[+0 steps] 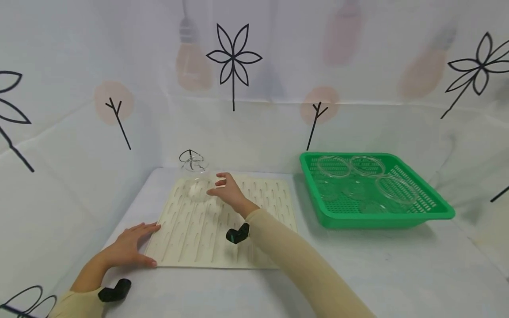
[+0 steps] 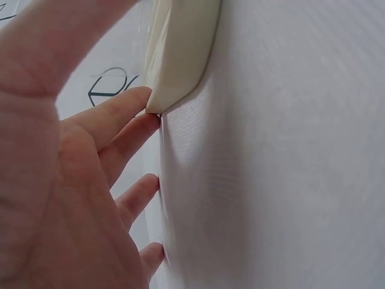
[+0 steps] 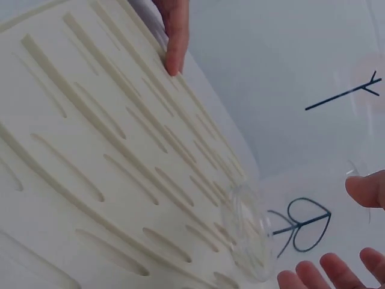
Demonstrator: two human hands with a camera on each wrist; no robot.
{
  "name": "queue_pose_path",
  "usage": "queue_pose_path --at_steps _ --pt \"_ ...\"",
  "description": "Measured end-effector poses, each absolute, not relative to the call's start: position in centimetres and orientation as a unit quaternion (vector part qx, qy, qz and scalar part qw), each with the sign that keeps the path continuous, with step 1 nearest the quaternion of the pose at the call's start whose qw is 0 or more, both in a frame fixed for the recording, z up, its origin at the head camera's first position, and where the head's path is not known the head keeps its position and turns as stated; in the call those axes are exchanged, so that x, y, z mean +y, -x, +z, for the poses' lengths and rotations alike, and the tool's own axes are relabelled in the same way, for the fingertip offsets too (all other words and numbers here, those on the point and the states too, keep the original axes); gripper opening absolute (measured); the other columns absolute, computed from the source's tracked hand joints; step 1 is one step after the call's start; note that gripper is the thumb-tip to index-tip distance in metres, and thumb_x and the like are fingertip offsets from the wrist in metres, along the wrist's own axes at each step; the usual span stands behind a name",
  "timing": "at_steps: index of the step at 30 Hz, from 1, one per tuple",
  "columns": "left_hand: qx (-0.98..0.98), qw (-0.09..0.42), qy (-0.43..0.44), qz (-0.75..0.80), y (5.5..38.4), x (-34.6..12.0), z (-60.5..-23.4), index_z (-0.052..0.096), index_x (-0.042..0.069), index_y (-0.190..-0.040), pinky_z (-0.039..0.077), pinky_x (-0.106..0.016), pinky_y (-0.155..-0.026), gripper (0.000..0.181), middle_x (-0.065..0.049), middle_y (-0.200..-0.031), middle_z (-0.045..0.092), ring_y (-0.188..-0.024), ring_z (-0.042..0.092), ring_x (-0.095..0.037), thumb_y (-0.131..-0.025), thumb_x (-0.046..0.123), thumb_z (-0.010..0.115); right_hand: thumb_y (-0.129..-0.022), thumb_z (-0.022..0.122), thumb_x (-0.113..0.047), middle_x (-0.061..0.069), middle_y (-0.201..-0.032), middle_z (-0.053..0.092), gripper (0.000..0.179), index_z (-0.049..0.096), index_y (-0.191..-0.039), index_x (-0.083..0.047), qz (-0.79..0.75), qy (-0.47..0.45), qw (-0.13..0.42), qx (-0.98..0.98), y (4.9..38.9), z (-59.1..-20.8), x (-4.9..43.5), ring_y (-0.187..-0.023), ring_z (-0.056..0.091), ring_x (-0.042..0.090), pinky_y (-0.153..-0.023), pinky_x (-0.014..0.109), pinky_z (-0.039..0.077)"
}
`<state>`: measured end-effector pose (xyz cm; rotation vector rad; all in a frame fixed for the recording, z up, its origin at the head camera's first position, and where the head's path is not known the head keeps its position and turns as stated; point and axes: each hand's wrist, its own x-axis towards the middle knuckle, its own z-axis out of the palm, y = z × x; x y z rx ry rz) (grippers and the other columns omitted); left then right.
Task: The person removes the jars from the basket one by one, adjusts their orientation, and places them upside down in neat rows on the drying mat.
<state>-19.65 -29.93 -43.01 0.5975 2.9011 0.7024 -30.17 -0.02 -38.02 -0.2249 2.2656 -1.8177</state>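
A clear, see-through cup stands at the back left of a cream ridged mat. Its round base shows against the mat in the right wrist view, though its walls are hard to make out. My right hand is beside the cup, thumb and fingers spread apart and loosely bent; whether a fingertip touches the cup is unclear. At the mat's front left corner, my left hand rests with fingers spread. Its fingertips touch the mat's edge and the white surface in the left wrist view.
To the right of the mat stands a green plastic basket with slotted walls, holding several clear cups. White cloth with printed flowers hangs behind and at the left, close to the mat's back edge.
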Motion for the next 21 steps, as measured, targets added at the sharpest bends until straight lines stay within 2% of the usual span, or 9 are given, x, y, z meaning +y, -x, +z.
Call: queue_pose_path --at_steps 3,9,16,21 --pt "0.952 0.046 -0.194 0.23 19.6 -30.0 -42.9 0.05 0.001 -0.131 0.015 -0.073 -0.092 0.098 -0.024 -0.135 0.044 -0.123 0.028 -0.054 -0.053 0.048 0.085 -0.083 0.071 -0.014 0.011 -0.123 0.049 0.062 0.039 -0.136 -0.014 -0.628 0.079 0.109 0.767 29.9 -37.4 0.3 -0.108 0.051 0.025 -0.087 0.041 0.046" --pt "0.953 0.048 -0.194 0.227 19.6 -29.9 -43.0 0.05 0.0 -0.131 0.016 -0.073 -0.092 0.098 -0.025 -0.134 0.044 -0.122 0.028 -0.055 -0.053 0.048 0.085 -0.084 0.07 -0.01 0.015 -0.126 0.047 0.062 0.038 -0.137 -0.011 -0.648 0.09 0.108 0.749 29.0 -36.1 1.2 -0.115 0.049 0.028 -0.093 0.046 0.043" --pt "0.953 0.052 -0.193 0.228 19.5 -30.0 -42.8 0.049 -0.001 -0.131 0.016 -0.073 -0.091 0.098 -0.027 -0.135 0.043 -0.122 0.028 -0.056 -0.053 0.047 0.085 -0.085 0.069 -0.009 0.017 -0.126 0.046 0.061 0.037 -0.137 -0.01 -0.654 0.12 0.083 0.742 28.7 -35.3 2.2 -0.115 0.05 0.027 -0.094 0.047 0.042" --pt "0.953 0.054 -0.196 0.222 19.5 -30.0 -43.0 0.049 0.0 -0.131 0.017 -0.074 -0.09 0.097 -0.026 -0.134 0.043 -0.121 0.029 -0.056 -0.054 0.047 0.085 -0.085 0.068 -0.009 0.015 -0.124 0.047 0.059 0.038 -0.136 -0.011 -0.65 0.115 0.072 0.748 28.4 -34.5 3.3 -0.115 0.05 0.026 -0.092 0.043 0.044"
